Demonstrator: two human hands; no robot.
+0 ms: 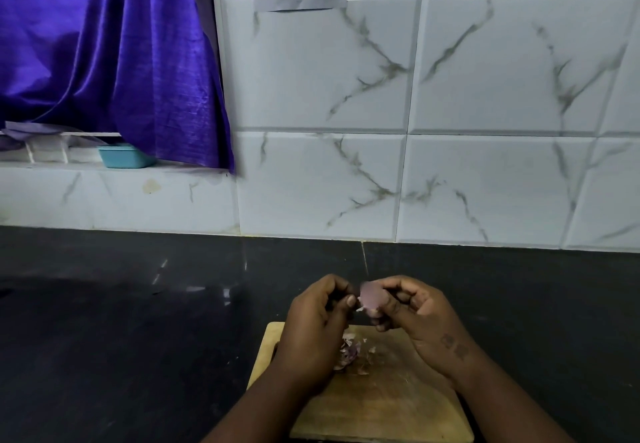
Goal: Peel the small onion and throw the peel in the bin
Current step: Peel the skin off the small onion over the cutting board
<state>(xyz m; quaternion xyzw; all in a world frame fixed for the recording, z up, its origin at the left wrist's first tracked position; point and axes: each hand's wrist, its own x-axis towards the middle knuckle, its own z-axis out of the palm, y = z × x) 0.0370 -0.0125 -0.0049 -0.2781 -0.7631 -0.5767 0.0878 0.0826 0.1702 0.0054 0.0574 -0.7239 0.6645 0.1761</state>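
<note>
Fingers (379, 287) of the right hand (419, 314) curl round the small onion (370, 299), held above a wooden cutting board (388, 404); the left hand (317, 321) pinches its other side with curled fingers and thumb. Peel scraps (349, 354) lie on the board, which rests on the dark counter (138, 321).

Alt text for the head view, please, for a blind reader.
The right hand holds a small onion, the left hand pinching at its skin, above a wooden cutting board strewn with peel, on a dark counter before a tiled wall.
</note>
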